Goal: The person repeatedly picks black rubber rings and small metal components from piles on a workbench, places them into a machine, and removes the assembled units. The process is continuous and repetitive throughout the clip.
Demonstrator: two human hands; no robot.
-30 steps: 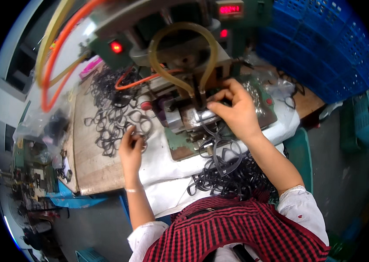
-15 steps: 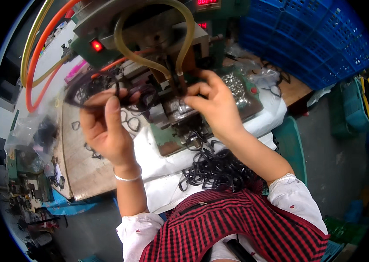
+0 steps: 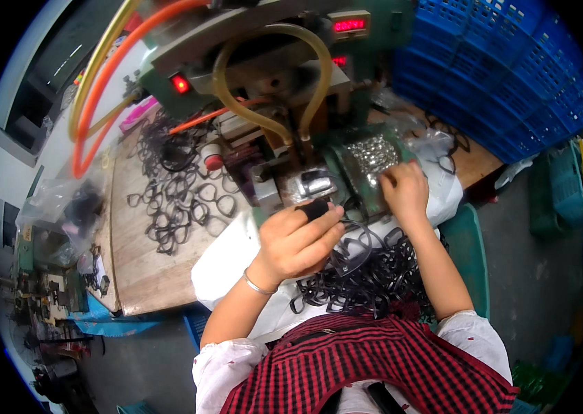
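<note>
My left hand (image 3: pixel 295 241) is closed in front of the machine, with a thin black frame (image 3: pixel 362 257), which looks like an eyeglass frame, at its fingertips; the fingers partly hide it. A dark covering (image 3: pixel 315 209) shows on a finger. At the edge of a tray of small shiny metal pieces (image 3: pixel 373 154), my right hand (image 3: pixel 407 192) has its fingers bent and pinched together. What it pinches, if anything, is too small to tell. Just beyond my left hand lies the machine's shiny metal fixture (image 3: pixel 313 183). Below both hands, a pile of black frames (image 3: pixel 374 279) rests on white cloth.
Above the fixture stands a green machine (image 3: pixel 278 62) with a looped yellowish hose (image 3: pixel 222 76), an orange hose (image 3: pixel 91 103) and red-lit displays. More black frames (image 3: pixel 181 207) spread over the wooden table at left. Blue crates (image 3: pixel 491 69) stack at back right; a green bin (image 3: pixel 469 241) stands at right.
My left hand has swung right and nearer, away from the table's left side and in front of the fixture. My right hand has left the fixture for the tray of metal pieces.
</note>
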